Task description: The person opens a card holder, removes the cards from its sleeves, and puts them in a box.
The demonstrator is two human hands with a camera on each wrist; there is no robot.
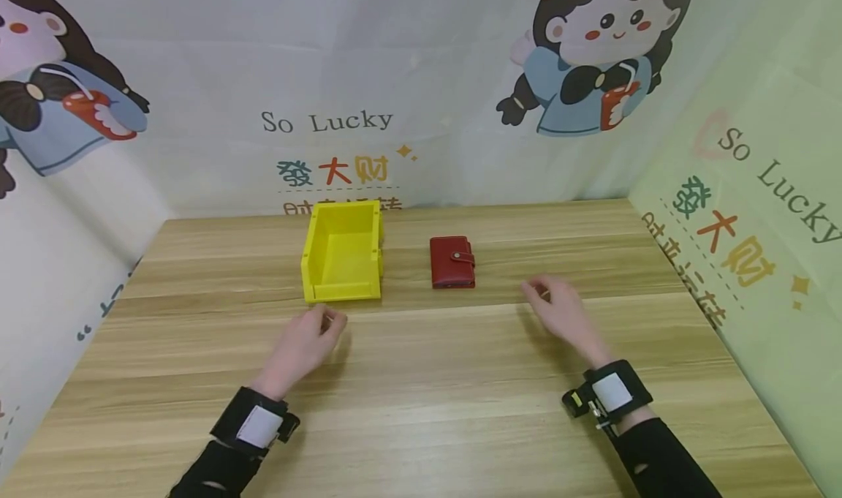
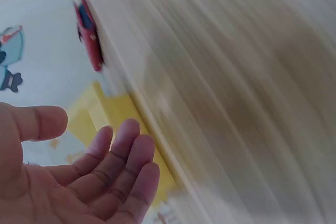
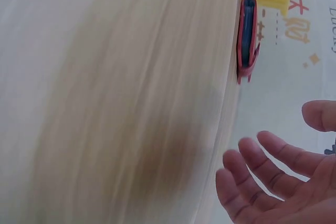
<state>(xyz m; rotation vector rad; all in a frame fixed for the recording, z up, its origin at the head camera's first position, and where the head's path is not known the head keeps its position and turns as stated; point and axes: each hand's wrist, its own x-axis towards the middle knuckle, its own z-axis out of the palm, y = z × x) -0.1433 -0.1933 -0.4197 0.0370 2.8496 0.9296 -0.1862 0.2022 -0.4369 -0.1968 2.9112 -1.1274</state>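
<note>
In the head view my left hand hovers just in front of a yellow open-topped bin. Its fingers are loosely bent and hold nothing; a gap shows between thumb and fingers in the left wrist view. To the right of the bin lies a red wallet with a snap strap on its right side. My right hand is apart from the wallet, over the wood to its right, with relaxed, slightly curved fingers and nothing in them. Card-like layers show along the wallet's edge in the right wrist view.
The wood-grain table meets a white printed backdrop behind the bin and wallet. Another printed sheet rises along the right edge. Both wrists wear black straps with small cameras.
</note>
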